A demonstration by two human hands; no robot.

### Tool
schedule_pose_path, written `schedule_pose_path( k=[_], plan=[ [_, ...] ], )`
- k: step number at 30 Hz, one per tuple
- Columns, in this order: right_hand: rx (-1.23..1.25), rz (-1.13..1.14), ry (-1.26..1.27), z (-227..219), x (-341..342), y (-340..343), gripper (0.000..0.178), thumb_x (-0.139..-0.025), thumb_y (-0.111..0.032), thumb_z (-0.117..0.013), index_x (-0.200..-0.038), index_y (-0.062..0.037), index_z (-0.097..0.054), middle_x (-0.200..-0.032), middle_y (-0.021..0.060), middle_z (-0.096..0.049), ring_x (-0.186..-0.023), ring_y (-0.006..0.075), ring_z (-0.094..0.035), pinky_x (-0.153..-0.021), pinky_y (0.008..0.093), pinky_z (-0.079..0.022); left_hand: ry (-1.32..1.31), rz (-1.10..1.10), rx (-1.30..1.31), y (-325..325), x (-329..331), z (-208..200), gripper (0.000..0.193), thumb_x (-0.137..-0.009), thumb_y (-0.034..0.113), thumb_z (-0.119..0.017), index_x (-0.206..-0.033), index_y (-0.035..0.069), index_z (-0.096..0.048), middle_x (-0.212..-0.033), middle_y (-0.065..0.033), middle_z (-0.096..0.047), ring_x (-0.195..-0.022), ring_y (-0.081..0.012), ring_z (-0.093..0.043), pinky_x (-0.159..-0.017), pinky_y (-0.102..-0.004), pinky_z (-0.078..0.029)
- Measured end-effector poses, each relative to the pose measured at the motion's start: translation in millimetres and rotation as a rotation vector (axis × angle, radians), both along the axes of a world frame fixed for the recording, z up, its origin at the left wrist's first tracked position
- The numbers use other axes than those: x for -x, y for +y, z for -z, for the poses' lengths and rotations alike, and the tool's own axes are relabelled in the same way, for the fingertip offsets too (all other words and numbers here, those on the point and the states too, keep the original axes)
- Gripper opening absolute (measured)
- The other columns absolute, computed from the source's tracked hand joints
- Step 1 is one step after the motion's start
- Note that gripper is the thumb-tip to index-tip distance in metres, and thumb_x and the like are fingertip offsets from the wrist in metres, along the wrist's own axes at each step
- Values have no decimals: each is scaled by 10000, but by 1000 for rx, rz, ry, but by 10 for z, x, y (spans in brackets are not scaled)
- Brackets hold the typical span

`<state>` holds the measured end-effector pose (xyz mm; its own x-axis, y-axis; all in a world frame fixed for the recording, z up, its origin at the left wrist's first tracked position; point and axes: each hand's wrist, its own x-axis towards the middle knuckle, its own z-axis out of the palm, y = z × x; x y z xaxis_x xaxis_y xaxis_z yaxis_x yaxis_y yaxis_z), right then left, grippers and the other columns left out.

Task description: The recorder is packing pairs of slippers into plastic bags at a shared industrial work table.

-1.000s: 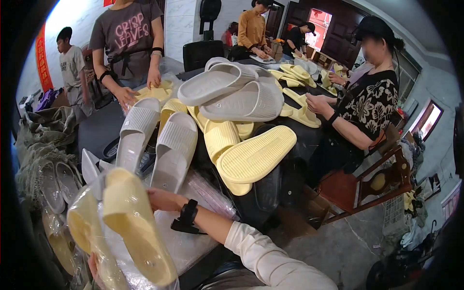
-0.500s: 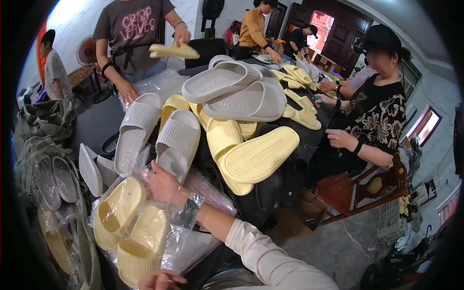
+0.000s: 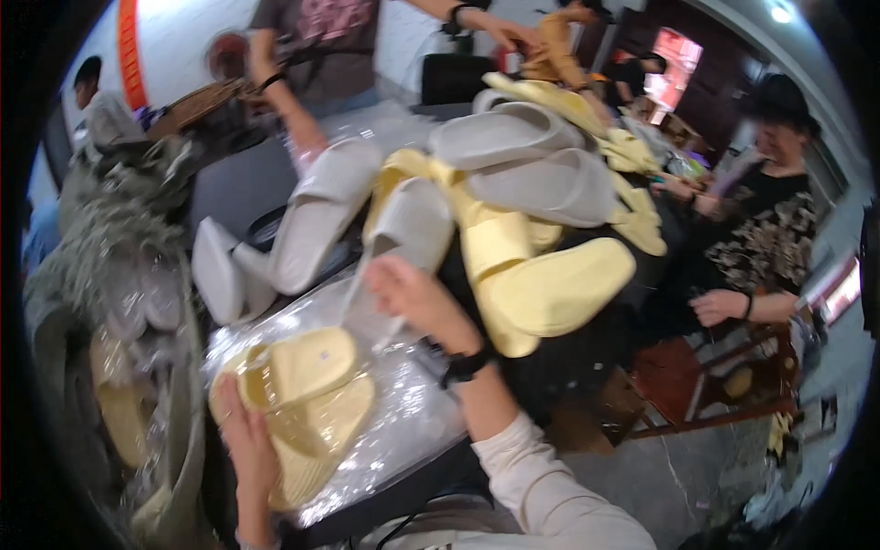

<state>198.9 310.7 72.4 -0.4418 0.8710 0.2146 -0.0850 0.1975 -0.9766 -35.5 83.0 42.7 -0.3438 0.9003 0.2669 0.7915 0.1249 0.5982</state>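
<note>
A pair of yellow slide slippers (image 3: 325,362), partly overlapping, lies in a clear plastic bag (image 3: 394,403) at the table's near edge. Along their left side rests my left hand (image 3: 246,435), fingers stretched out flat against the bagged pair. Above the bag's far right corner is my right hand (image 3: 403,293), blurred, its fingers curled together. Clear film hangs just under those fingers, in front of a grey slipper (image 3: 417,215). Another grey slipper (image 3: 321,220) lies to its left, next to a grey pair (image 3: 225,275) standing on edge.
Grey slippers (image 3: 541,170) and yellow slippers (image 3: 559,289) are piled beyond my right hand. A green sack (image 3: 183,394) with bagged slippers stands at left. Across the table a co-worker's hand (image 3: 509,32) is near a yellow slipper (image 3: 550,96). A wooden chair (image 3: 674,376) is at right.
The yellow pair has turned and come together, one slipper now over the other. My left hand has moved up onto its side. My right hand has risen to the right, its fingers now curled.
</note>
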Motion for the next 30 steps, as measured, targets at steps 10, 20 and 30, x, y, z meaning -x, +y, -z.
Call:
schedule_pose_path(
  k=[10,20,30],
  plan=[
    [-56,-740,-412,-713,-362,-365,434,-990,-352,-399,-1032,9,-636,-846,86,-695,-632,99,-622,-573,225,-480,-4,-16,19,-8,-4,-62,568,-945,247,-442,-1419,-15,-271,-1465,-234,-267,-1371,-384,-217,-1117,-438,-172],
    [97,15,-1042,-261,-521,67,448,-916,-333,-484,-753,60,-624,-665,142,-667,-514,157,-606,-517,270,-476,-64,27,-67,-37,46,-33,489,-924,148,-471,-1378,-5,-374,-1454,-201,-319,-1369,-360,-255,-1107,-409,-212],
    [79,-313,57,72,-178,290,526,-918,-107,-471,-1387,54,-295,-1219,146,-574,-904,184,-633,-742,305,-510,-76,40,-72,-20,-5,-42,473,-922,142,-469,-1368,4,-398,-1441,-197,-345,-1364,-367,-261,-1100,-413,-225]
  ],
)
